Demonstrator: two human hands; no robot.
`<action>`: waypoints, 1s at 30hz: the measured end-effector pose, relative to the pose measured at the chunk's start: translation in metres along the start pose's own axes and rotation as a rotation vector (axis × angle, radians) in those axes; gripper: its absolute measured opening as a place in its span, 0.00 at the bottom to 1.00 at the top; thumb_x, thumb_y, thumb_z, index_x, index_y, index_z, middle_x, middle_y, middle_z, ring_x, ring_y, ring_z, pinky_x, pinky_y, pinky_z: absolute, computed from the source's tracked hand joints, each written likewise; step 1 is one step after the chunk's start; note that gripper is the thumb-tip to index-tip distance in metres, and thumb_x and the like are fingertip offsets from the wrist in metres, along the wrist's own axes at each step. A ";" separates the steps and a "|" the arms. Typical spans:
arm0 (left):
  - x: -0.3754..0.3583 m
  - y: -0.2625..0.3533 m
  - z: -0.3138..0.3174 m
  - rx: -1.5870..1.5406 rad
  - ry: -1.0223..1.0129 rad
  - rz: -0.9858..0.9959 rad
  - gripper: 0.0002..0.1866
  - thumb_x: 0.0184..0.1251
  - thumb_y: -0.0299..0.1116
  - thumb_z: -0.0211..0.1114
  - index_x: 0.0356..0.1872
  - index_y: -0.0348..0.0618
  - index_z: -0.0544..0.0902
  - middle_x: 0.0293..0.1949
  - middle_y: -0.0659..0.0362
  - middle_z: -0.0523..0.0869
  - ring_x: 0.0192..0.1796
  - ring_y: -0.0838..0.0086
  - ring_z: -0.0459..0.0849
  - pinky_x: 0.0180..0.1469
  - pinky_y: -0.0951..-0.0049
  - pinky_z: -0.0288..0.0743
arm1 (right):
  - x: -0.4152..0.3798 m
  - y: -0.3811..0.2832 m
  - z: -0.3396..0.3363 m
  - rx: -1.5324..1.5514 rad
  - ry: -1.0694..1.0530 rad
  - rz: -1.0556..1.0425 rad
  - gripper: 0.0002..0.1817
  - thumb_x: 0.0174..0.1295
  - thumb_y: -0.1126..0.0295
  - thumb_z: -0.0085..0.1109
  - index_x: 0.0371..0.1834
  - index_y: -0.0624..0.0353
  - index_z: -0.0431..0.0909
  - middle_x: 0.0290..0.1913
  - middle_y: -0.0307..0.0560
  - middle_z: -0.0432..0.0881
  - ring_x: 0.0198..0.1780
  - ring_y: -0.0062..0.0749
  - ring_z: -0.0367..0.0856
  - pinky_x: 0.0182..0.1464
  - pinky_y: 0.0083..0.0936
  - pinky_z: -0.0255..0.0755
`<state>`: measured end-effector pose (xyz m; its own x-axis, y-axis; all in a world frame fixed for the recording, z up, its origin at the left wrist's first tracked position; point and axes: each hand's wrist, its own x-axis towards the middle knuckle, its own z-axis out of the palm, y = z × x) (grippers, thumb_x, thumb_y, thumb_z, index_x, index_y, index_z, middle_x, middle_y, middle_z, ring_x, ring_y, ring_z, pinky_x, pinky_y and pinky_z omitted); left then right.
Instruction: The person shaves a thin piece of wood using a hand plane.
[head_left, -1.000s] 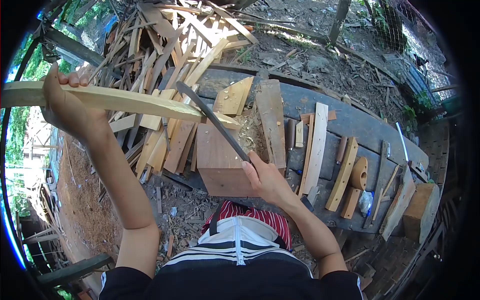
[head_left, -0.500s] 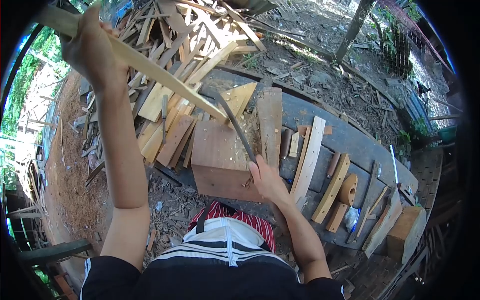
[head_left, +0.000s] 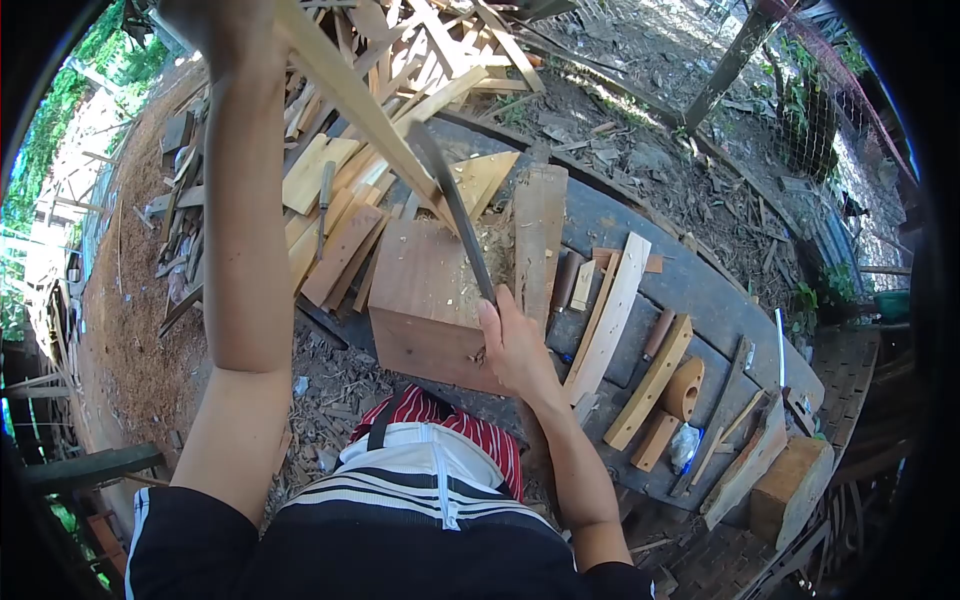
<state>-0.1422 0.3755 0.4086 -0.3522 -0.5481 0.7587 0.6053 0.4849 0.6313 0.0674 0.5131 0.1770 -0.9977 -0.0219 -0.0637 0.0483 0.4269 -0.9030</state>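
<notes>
My left hand point(head_left: 228, 35) is raised at the top left, dark and partly cut off by the frame edge, and grips the upper end of a long pale wood strip point(head_left: 360, 108). The strip slants down to the right, its lower end at the top of a large wooden block point(head_left: 425, 270). My right hand point(head_left: 518, 345) is closed round the lower end of a dark, slightly curved blade point(head_left: 455, 200), just over the block's right side. The blade crosses the strip near its lower end. Wood chips lie on the block.
On the dark workbench point(head_left: 600, 220) to the right lie a pale board point(head_left: 615, 310), a bar with holes point(head_left: 650, 385), a holed wooden piece point(head_left: 683, 388) and several tools. A scrap wood pile point(head_left: 330, 180) is behind at left. A thick wood chunk point(head_left: 790, 490) sits at the right.
My left hand has moved up and right with the strip, which now slants more steeply. The blade has tilted more upright. The whole view has shifted slightly.
</notes>
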 end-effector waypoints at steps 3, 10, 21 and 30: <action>0.011 -0.005 -0.002 -0.039 -0.114 -0.092 0.29 0.64 0.37 0.64 0.63 0.29 0.72 0.25 0.65 0.73 0.23 0.82 0.70 0.23 0.84 0.66 | -0.007 0.013 -0.008 0.199 -0.215 0.460 0.17 0.76 0.56 0.41 0.50 0.61 0.68 0.16 0.54 0.69 0.21 0.39 0.79 0.27 0.38 0.70; -0.010 0.017 0.018 -0.068 -0.136 -0.077 0.30 0.63 0.38 0.65 0.64 0.31 0.71 0.25 0.65 0.74 0.24 0.82 0.71 0.25 0.82 0.69 | 0.005 -0.076 -0.064 0.327 0.035 -0.079 0.15 0.76 0.59 0.43 0.49 0.61 0.67 0.17 0.54 0.70 0.19 0.45 0.77 0.25 0.39 0.65; 0.026 -0.019 0.007 -0.075 -0.126 -0.191 0.29 0.64 0.36 0.64 0.63 0.32 0.72 0.26 0.63 0.73 0.27 0.80 0.72 0.27 0.83 0.69 | 0.013 -0.039 -0.036 0.136 -0.130 0.056 0.17 0.75 0.57 0.44 0.49 0.62 0.68 0.20 0.61 0.74 0.25 0.56 0.78 0.31 0.42 0.67; -0.003 0.004 0.002 -0.121 -0.045 -0.012 0.31 0.66 0.35 0.62 0.68 0.33 0.67 0.27 0.64 0.74 0.27 0.83 0.71 0.25 0.82 0.68 | 0.016 -0.011 -0.007 0.020 0.029 -0.050 0.15 0.75 0.61 0.44 0.48 0.63 0.67 0.20 0.60 0.75 0.25 0.59 0.80 0.28 0.44 0.67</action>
<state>-0.1401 0.3798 0.4090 -0.3899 -0.5212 0.7592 0.6818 0.3907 0.6184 0.0505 0.5145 0.1890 -0.9998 -0.0164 -0.0060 -0.0012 0.4082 -0.9129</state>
